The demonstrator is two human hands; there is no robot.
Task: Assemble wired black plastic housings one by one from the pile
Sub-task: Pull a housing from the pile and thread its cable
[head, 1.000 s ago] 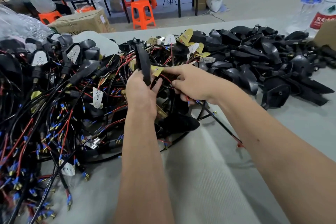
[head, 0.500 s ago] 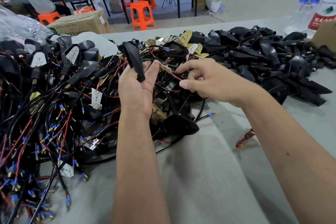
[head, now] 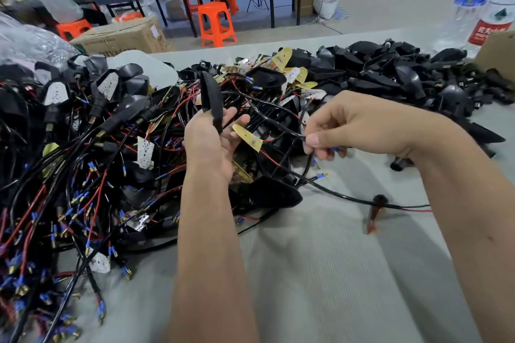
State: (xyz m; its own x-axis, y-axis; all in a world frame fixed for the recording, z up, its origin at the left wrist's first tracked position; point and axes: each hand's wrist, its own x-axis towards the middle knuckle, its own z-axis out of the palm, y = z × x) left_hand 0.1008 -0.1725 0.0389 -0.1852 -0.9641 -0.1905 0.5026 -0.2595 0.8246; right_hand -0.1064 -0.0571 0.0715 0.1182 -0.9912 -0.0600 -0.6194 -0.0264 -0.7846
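Housing (head: 212, 100) is resting in my left hand (head: 211, 145), mid-frame; my right hand (head: 348, 125) is pinching its wire (head: 281, 127), which risks snagging the pile (head: 83, 161).

wired pile (head: 83, 164) left | bare housings (head: 404, 78) right, perhaps touching

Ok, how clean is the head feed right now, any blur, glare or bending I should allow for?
Head view: the right hand and the thin black cable it pinches are slightly motion-smeared; the tangled wire pile blurs toward the lower-left corner; wide-angle bending tilts the clear plastic bottles; soft even light, no harsh glare.
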